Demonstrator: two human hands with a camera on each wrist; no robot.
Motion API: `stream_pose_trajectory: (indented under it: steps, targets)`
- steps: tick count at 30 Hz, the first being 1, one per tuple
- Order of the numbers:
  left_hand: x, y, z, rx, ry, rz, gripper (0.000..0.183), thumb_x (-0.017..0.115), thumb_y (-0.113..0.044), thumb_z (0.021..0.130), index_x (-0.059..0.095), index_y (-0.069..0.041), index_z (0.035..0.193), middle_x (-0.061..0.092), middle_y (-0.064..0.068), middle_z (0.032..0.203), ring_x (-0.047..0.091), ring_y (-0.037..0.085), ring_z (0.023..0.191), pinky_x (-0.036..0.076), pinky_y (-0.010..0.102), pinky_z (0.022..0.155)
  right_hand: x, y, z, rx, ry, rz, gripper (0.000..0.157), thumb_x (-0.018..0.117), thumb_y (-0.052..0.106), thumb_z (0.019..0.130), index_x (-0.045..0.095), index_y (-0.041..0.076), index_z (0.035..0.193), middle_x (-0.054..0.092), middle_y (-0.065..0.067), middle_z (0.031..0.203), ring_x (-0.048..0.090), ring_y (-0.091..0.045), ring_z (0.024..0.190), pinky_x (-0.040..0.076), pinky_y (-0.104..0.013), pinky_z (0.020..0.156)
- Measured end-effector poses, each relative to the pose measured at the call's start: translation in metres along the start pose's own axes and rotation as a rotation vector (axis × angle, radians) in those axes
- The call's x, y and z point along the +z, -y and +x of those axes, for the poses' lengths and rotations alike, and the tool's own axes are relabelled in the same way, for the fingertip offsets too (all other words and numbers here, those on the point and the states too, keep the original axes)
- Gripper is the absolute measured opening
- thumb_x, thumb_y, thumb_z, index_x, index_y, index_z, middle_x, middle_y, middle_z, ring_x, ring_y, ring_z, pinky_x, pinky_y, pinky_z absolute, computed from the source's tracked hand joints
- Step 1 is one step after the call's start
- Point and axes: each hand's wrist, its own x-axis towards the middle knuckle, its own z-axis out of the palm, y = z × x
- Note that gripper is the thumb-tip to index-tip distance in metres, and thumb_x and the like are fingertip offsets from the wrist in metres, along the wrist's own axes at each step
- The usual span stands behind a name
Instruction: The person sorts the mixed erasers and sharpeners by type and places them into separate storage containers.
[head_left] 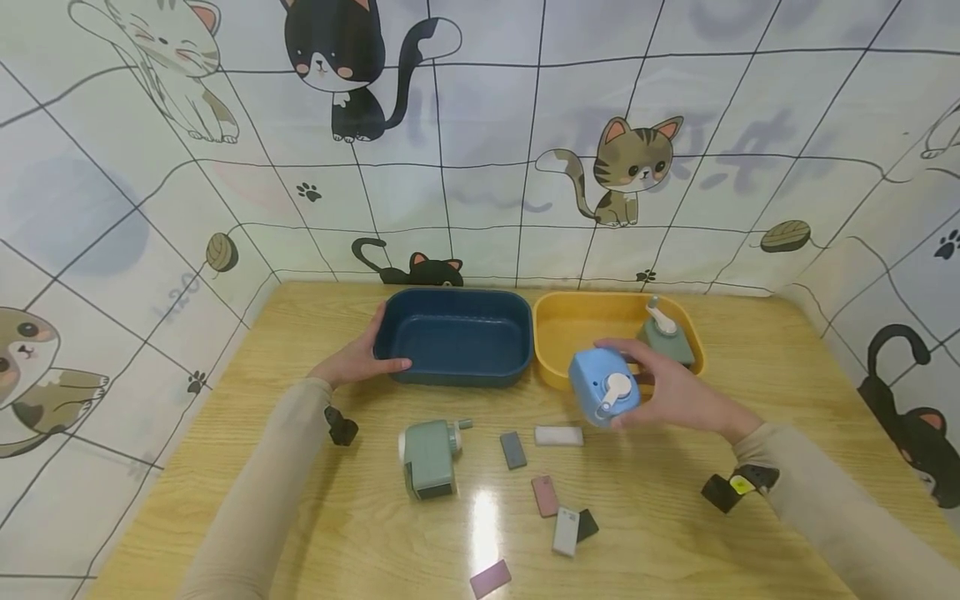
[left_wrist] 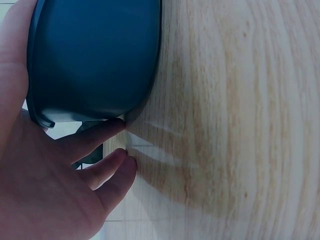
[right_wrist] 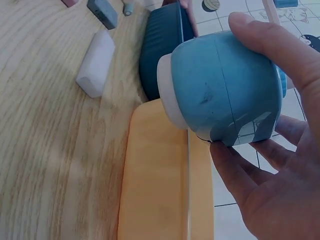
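In the head view my right hand (head_left: 663, 387) grips a light blue crank pencil sharpener (head_left: 600, 385) over the front edge of the yellow bin (head_left: 573, 321). Thumb and fingers hold it from opposite sides, and its white crank faces up toward the head camera. The right wrist view shows the sharpener's smooth blue body (right_wrist: 225, 85) above the bin's wall. My left hand (head_left: 360, 358) rests against the left end of the dark blue bin (head_left: 457, 337), thumb at its front corner. The left wrist view shows those fingers (left_wrist: 107, 175) fairly straight beside the bin.
A grey-green pencil sharpener (head_left: 666, 340) stands in the yellow bin's right end. Another green sharpener (head_left: 430, 458) sits on the table before the dark blue bin. Several small erasers, including a white one (head_left: 558, 436) and a pink one (head_left: 545, 496), lie nearby. A cat-print curtain (head_left: 487, 192) hangs behind.
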Motion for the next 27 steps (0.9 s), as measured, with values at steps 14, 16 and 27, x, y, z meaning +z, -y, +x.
stream_pose_trajectory:
  steps: [14,16,27]
  targets:
    - [0.0,-0.004,0.0,-0.009,0.004,0.002,0.118,0.073,-0.047,0.084,-0.02,-0.022,0.152,-0.011,0.014,0.16,0.002,0.036,0.144,0.014,0.056,0.112,-0.013,-0.001,0.001,0.071,-0.028,-0.016,0.096,0.088,0.019,0.072,0.031,0.015,0.15,0.038,-0.02,0.139,0.048,-0.043,0.117,0.043,-0.054,0.092]
    - [0.0,-0.003,0.0,-0.009,0.003,-0.003,0.117,0.073,-0.047,0.084,-0.019,-0.021,0.153,-0.011,0.015,0.159,0.002,0.037,0.144,0.013,0.056,0.112,-0.015,-0.001,0.001,0.093,-0.031,-0.01,0.096,0.087,0.02,0.072,0.031,0.018,0.15,0.037,-0.021,0.14,0.048,-0.044,0.117,0.044,-0.054,0.091]
    - [-0.001,-0.004,-0.002,-0.016,0.007,-0.006,0.117,0.073,-0.047,0.084,-0.019,-0.022,0.153,-0.01,0.016,0.159,0.002,0.039,0.144,0.013,0.058,0.111,-0.022,-0.006,0.004,0.078,-0.046,0.004,0.096,0.086,0.017,0.074,0.029,0.016,0.151,0.032,-0.022,0.142,0.041,-0.048,0.122,0.041,-0.06,0.093]
